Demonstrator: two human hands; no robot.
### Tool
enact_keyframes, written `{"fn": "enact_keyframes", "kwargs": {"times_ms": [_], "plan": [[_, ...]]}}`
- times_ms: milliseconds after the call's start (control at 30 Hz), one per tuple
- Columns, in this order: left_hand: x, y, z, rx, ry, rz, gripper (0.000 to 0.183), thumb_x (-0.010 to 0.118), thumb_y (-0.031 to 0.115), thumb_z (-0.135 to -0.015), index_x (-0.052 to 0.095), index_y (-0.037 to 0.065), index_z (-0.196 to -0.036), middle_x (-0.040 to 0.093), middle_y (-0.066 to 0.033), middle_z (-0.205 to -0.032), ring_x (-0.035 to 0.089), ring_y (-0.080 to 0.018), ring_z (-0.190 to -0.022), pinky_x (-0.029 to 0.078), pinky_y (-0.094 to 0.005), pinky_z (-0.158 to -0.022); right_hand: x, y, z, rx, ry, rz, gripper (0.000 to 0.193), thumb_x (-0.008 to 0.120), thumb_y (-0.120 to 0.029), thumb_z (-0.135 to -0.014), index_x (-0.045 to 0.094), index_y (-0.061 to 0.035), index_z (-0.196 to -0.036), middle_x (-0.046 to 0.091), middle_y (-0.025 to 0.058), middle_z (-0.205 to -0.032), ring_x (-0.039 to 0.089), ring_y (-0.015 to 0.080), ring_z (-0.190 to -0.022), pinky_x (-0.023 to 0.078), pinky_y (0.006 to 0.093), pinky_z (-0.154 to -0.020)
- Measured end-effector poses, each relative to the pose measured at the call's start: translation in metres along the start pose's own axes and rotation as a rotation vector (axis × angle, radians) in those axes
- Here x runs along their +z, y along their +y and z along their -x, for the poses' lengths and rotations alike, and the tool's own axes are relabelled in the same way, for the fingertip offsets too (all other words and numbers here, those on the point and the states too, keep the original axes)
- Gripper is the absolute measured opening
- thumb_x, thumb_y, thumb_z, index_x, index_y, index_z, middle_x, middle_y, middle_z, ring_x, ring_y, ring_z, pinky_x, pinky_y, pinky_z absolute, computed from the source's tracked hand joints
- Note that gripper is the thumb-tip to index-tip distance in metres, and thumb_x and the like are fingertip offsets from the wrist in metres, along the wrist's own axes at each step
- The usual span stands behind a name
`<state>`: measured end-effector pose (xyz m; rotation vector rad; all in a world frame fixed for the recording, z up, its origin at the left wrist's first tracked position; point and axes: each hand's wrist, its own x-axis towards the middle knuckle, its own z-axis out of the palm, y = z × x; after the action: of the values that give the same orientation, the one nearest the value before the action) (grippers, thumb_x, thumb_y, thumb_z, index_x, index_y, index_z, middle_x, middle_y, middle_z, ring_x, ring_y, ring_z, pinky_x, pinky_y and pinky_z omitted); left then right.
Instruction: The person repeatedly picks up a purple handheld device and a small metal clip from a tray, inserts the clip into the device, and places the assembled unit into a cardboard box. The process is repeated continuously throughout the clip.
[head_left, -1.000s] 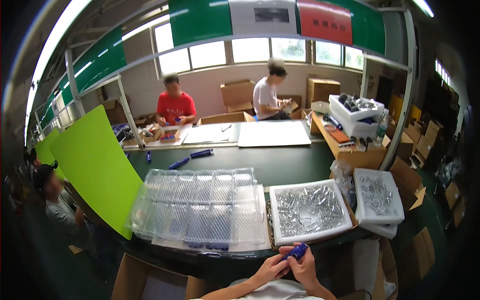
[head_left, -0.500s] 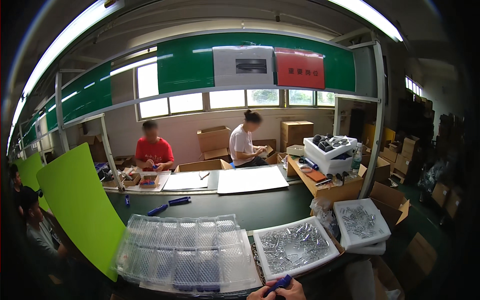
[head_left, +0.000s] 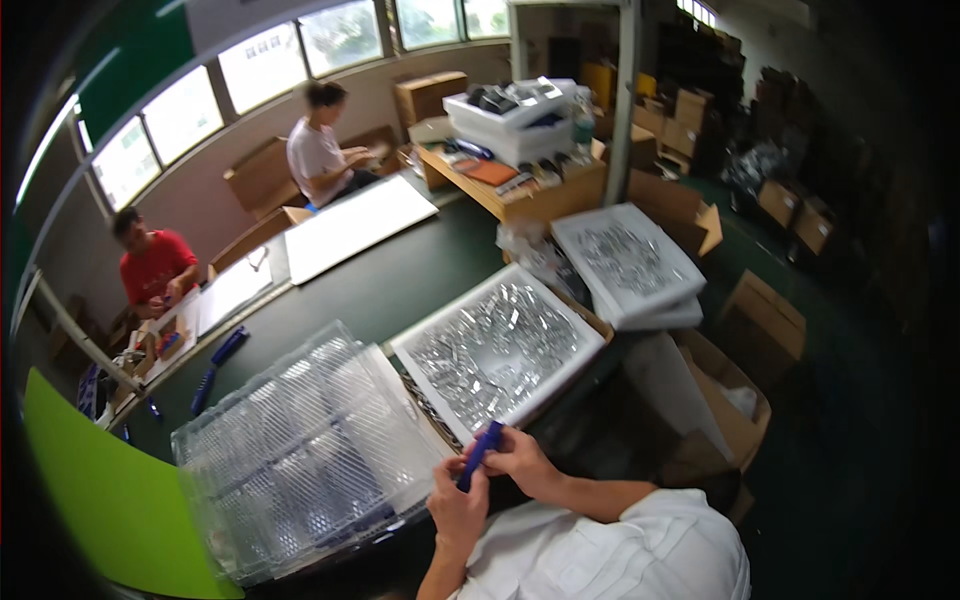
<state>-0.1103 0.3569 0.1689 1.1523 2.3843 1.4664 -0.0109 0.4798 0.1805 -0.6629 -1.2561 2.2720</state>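
Both of my hands hold one slim blue pen-shaped piece (head_left: 480, 456), tilted, just in front of a white foam tray. My left hand (head_left: 458, 508) is closed on its lower end, and my right hand (head_left: 524, 466) grips it nearer the top. The exact kind of the piece does not show. Right beyond my hands, the white foam tray (head_left: 408, 352) carries a loose heap of shiny metal clips (head_left: 500, 345). Left of my hands stands a clear plastic tray (head_left: 290, 430) with rows of compartments; bluish things show dimly through it.
Similar blue pieces (head_left: 228, 346) lie on the dark green bench (head_left: 370, 290). Another foam tray of clips (head_left: 625, 255) sits at the right, beside open cardboard boxes (head_left: 715, 400). A lime green panel (head_left: 90, 490) stands at the left. Two people work across the bench.
The view has swung to the right and tilted, so my forearms and white sleeves now show. Both hands stay on the blue piece, which now points more upright.
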Motion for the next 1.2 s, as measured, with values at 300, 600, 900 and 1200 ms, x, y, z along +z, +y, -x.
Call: {"fn": "enact_keyframes", "kwargs": {"times_ms": [300,600,900,1200], "plan": [[0.012,0.004,0.0,-0.369,-0.13,0.713,0.015,0.063,0.012,-0.104,0.06,0.0,-0.113,0.067,-0.0071,-0.091,0.062,-0.0099,-0.064,0.052,-0.0242,-0.057,-0.039,0.02,0.016,0.104,-0.027,-0.232,0.023,0.065,-0.009,-0.104,0.064,-0.0017,-0.126,0.072,0.0065,-0.119,0.069,0.0149,-0.111,0.058,0.0308,-0.098],[0.009,-0.006,-0.002,-0.607,-0.31,1.248,0.054,0.05,0.048,-0.109,0.055,0.0,-0.133,0.059,-0.0091,-0.098,0.057,-0.0125,-0.058,0.049,-0.0263,-0.048,-0.214,-0.16,-0.071,-0.929,0.877,0.76,0.033,0.061,-0.018,-0.109,0.064,0.0069,-0.131,0.074,0.0104,-0.11,0.068,0.0129,-0.094,0.056,0.0303,-0.087],[0.026,0.008,-0.009,-0.592,-0.479,1.242,0.068,0.05,0.049,-0.109,0.045,-0.005,-0.151,0.064,-0.0125,-0.103,0.062,-0.0123,-0.065,0.052,-0.0257,-0.052,-0.201,-0.163,-0.133,-0.773,0.277,1.691,0.016,0.074,-0.009,-0.088,0.079,-0.0088,-0.103,0.076,0.0056,-0.106,0.07,0.03,-0.098,0.058,0.0419,-0.088],[0.026,0.009,-0.016,-0.647,-0.491,1.191,0.066,0.037,0.05,-0.113,0.046,-0.005,-0.15,0.07,-0.0211,-0.108,0.067,-0.0156,-0.07,0.056,-0.0252,-0.061,-0.196,-0.124,-0.143,-0.693,0.113,1.766,0.021,0.074,-0.007,-0.087,0.078,-0.0092,-0.108,0.075,0.0077,-0.1,0.071,0.0282,-0.093,0.058,0.0397,-0.083]]}}
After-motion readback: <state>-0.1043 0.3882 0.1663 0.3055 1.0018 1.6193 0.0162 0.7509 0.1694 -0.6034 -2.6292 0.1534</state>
